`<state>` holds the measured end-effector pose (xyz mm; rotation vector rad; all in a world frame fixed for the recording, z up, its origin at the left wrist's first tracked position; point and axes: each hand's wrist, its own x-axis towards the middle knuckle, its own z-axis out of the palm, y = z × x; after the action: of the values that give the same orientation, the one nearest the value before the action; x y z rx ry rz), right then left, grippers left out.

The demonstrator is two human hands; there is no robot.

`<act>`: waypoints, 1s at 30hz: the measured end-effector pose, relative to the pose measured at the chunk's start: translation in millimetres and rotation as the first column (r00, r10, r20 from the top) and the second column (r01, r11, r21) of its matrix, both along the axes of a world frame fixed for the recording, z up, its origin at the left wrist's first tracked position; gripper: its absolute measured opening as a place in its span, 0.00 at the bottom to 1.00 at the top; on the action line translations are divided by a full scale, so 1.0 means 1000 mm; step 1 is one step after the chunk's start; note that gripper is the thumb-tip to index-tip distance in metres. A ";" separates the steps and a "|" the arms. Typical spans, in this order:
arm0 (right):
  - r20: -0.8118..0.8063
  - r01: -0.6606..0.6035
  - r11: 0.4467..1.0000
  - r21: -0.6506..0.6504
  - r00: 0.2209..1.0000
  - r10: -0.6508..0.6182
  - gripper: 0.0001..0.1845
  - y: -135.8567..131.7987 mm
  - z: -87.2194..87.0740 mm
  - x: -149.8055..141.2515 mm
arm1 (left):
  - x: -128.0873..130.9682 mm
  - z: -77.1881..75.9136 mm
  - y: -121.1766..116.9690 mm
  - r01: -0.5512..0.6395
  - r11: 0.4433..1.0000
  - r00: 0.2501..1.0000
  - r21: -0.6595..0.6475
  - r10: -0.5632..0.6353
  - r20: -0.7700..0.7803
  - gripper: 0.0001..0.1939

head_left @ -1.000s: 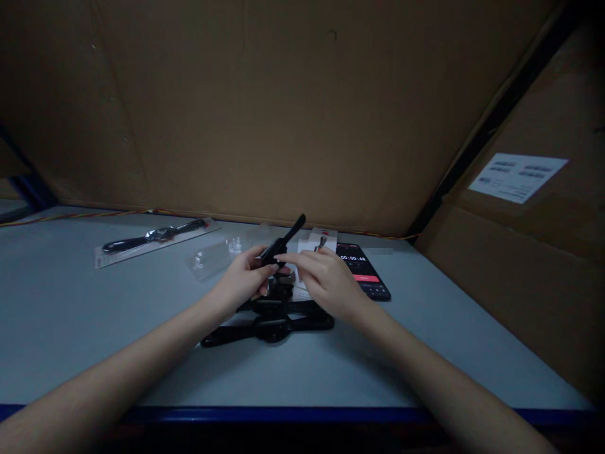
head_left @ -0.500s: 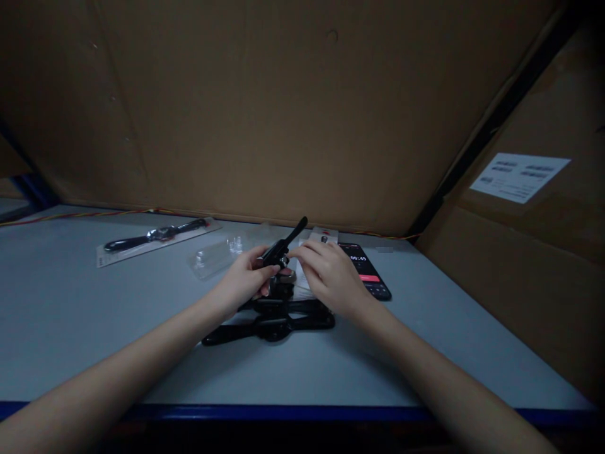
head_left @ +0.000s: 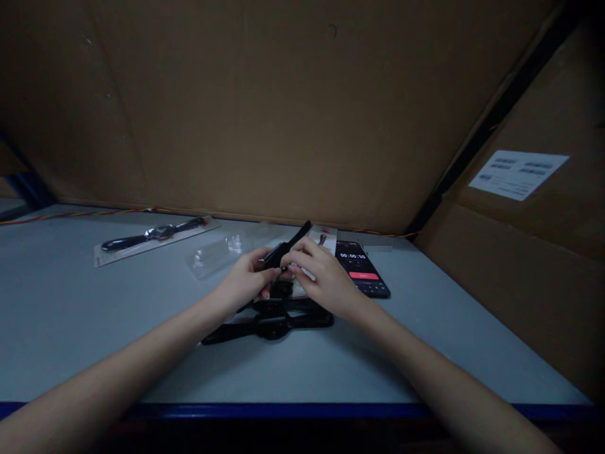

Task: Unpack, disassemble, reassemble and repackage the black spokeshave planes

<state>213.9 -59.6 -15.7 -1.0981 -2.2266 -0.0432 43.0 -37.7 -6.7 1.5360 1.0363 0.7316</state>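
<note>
The left hand (head_left: 244,280) is gripping a black watch strap (head_left: 289,244), and the right hand (head_left: 326,280) is pinching it too, both just above a black smartwatch (head_left: 271,328) lying on the table (head_left: 94,328).

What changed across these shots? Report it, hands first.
The right hand moved left, and its fingertips came up to the black watch strap held in the left hand. The strap's free end now leans further right. The timer on the black smartphone went from 48 to 50 seconds. The black watch on its white card, the clear plastic tray and the black watches in front stayed put.
</note>
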 end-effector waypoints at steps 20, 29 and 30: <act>0.110 0.047 0.989 0.142 0.992 -0.063 0.09 0.000 -0.002 0.000 | 0.002 0.001 -0.001 0.008 1.000 1.000 -0.014 -0.009 -0.007 0.14; -0.107 0.168 0.985 0.045 0.981 -0.162 0.08 -0.003 -0.003 -0.002 | 0.002 0.000 0.002 -0.027 1.000 1.000 0.008 0.027 -0.009 0.13; -0.068 0.154 0.987 0.036 0.986 -0.152 0.07 -0.003 -0.003 -0.002 | 0.002 -0.001 0.002 -0.030 0.999 0.999 0.014 0.030 -0.011 0.13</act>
<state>211.6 -62.5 -19.2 -1.2289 -2.0717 -0.1167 44.5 -35.5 -7.8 1.5408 1.0671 0.7527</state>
